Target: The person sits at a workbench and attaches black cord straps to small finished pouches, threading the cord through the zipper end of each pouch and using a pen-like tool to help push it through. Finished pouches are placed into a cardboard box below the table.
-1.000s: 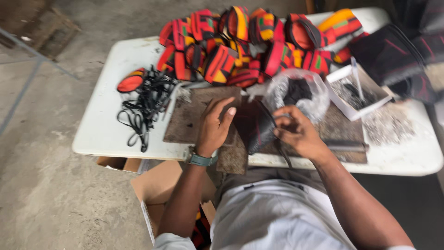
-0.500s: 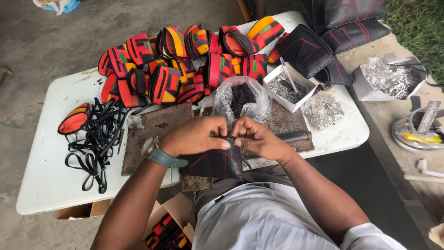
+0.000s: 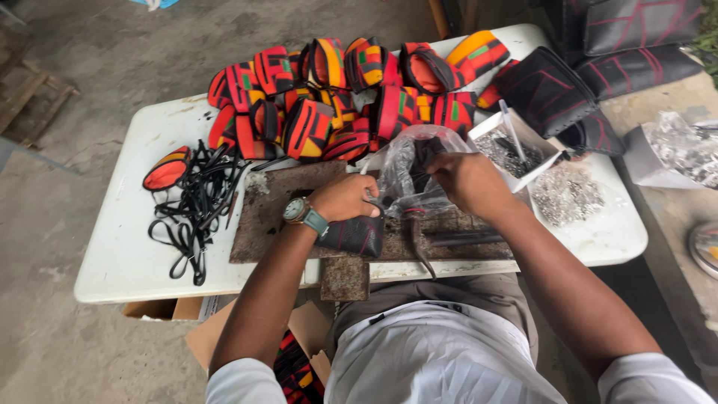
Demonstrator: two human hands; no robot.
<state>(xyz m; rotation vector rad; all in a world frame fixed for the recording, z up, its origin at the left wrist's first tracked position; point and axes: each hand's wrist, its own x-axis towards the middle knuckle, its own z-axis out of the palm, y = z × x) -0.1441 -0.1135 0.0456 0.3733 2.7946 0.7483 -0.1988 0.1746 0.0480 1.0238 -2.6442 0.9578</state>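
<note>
Crowding table [image 3: 120, 254], pouches [image 3: 336, 90], straps [image 3: 196, 206], box [image 3: 516, 150]

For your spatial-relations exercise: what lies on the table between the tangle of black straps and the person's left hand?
In the head view, between the black straps and the left hand lies the left part of a worn brown board, with only faint pale dust on it.

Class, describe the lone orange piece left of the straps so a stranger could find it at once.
Start at the white table. Near its left side lies a tangle of black straps; touching its upper left edge is an orange piece. It alone lies apart from the striped pile.
</note>
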